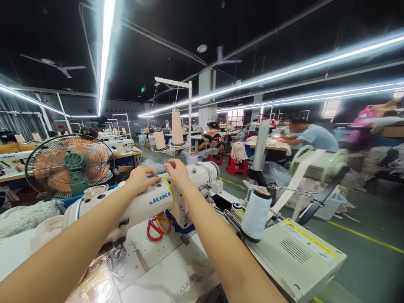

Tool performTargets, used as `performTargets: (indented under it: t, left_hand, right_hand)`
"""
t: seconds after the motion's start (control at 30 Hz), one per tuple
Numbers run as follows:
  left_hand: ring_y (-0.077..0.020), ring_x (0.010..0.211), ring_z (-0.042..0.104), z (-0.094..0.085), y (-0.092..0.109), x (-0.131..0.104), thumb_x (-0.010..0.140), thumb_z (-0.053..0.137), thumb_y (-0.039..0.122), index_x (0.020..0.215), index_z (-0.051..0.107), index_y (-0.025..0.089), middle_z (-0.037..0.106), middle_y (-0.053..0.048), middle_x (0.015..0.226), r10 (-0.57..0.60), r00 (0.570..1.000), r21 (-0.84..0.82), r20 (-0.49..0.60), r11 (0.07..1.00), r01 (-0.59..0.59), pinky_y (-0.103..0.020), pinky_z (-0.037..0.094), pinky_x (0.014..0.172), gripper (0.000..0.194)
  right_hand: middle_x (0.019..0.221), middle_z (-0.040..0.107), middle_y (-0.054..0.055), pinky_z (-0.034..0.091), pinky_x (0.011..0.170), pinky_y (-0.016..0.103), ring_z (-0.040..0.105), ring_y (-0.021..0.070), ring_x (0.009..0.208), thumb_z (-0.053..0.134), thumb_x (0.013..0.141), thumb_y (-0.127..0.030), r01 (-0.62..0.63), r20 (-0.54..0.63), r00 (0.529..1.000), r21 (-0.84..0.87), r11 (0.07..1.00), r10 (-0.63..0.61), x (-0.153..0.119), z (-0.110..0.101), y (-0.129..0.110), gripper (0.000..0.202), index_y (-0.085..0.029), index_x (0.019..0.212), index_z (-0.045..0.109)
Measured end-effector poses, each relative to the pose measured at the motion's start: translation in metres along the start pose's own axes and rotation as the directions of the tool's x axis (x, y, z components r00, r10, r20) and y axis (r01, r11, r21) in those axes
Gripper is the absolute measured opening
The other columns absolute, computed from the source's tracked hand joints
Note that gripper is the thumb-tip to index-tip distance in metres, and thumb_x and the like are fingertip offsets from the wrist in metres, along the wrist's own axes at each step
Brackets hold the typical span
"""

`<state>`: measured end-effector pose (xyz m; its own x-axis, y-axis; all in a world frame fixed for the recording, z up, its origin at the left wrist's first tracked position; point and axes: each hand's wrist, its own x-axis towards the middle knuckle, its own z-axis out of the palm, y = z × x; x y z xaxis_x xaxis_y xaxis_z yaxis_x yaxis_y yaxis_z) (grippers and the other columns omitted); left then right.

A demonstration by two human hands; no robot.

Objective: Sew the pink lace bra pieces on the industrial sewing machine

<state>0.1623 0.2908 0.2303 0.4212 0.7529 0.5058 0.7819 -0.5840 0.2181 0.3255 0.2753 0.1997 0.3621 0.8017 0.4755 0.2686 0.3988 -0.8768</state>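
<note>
My left hand (141, 179) rests over the top of the white JUKI sewing machine (132, 207), its fingers curled together near the top cover. What they grip, if anything, is too small to make out. Close to its right, my right hand (177, 171) is raised above the machine arm with thumb and forefinger pinched. A thin thread runs down to these fingers from the thread stand (190, 113). Behind the hands, a tall peach thread cone (177, 128) and a shorter pink cone (160, 141) stand on the stand's plates.
Red-and-orange-handled scissors (154, 232) lie under the machine arm. A white thread cone (256, 214), a control box (311, 256) and a tape reel (318, 164) stand to the right. A large fan (72, 162) is at left. Co-workers sit at other machines beyond.
</note>
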Motion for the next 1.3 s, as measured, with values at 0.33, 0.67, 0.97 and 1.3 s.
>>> performTargets:
  t: [0.33,0.67,0.97,1.3]
  left_hand:
    - [-0.0283,0.12,0.058,-0.023,0.004,-0.022,0.089,0.043,0.034,0.115,0.071,0.017,0.068,-0.013,0.125,0.132,0.964,0.0,-0.229,0.991,-0.136,-0.045,0.042,0.108,0.042]
    - [-0.033,0.129,0.051,-0.035,0.015,-0.096,0.094,0.044,0.027,0.1,0.073,0.03,0.078,-0.002,0.099,0.551,0.809,0.143,-0.204,0.834,-0.532,-0.065,0.023,0.111,0.03]
    - [-0.0315,0.116,0.06,-0.047,-0.003,-0.069,0.089,0.041,0.018,0.105,0.074,0.025,0.076,-0.008,0.1,0.483,0.876,0.272,-0.005,0.843,-0.464,-0.06,0.037,0.106,0.037]
    - [-0.0274,0.093,0.062,-0.037,-0.004,-0.05,0.086,0.051,0.012,0.077,0.072,0.021,0.071,-0.009,0.076,0.542,0.83,0.497,0.131,0.689,-0.528,-0.06,0.03,0.11,0.024]
  right_hand:
    - [0.088,0.065,0.0,0.052,0.083,0.028,0.067,0.0134,0.081,0.061,0.086,-0.025,0.009,0.075,0.997,0.203,0.979,-0.025,-0.026,-0.021,-0.034,0.034,-0.017,0.118,0.05]
    - [0.06,0.061,-0.007,0.045,0.056,0.021,0.058,0.0103,0.055,0.082,0.071,-0.033,-0.27,0.65,0.757,0.219,0.937,0.066,-0.084,-0.033,-0.062,0.051,-0.016,0.109,0.052]
    - [0.065,0.049,-0.006,0.036,0.06,0.022,0.045,0.0092,0.062,0.064,0.081,-0.027,0.154,0.502,0.864,-0.197,0.968,-0.036,-0.054,-0.061,-0.061,0.014,-0.017,0.072,0.059]
    - [0.07,0.06,-0.002,0.046,0.066,0.027,0.056,0.0124,0.066,0.064,0.088,-0.021,0.174,0.368,0.913,-0.739,0.651,0.175,-0.018,-0.032,-0.059,0.019,-0.015,0.071,0.059]
